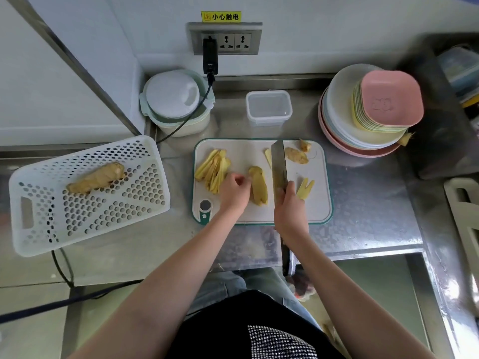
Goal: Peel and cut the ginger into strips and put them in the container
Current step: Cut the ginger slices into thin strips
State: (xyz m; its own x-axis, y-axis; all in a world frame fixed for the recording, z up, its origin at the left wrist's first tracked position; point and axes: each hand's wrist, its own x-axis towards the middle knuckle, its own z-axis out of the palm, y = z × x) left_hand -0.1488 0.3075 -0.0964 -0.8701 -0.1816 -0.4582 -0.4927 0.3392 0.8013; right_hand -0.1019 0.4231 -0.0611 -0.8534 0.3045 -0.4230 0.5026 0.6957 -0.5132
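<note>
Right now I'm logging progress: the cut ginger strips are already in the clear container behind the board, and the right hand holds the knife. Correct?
Not quite. The head view shows the ginger strips piled on the cutting board; the clear container looks empty. The right hand does hold the knife.

I see a steel worktop (pixel 363 203). Directly on it: cutting board (pixel 243 154) at centre, perforated basket (pixel 85 198) left, clear container (pixel 268 108) behind the board, lidded bowl (pixel 176 102) back left, plate stack (pixel 363 112) back right.

yellow warning sticker (pixel 221 16) "小心触电", above wall socket (pixel 225 42)
</note>
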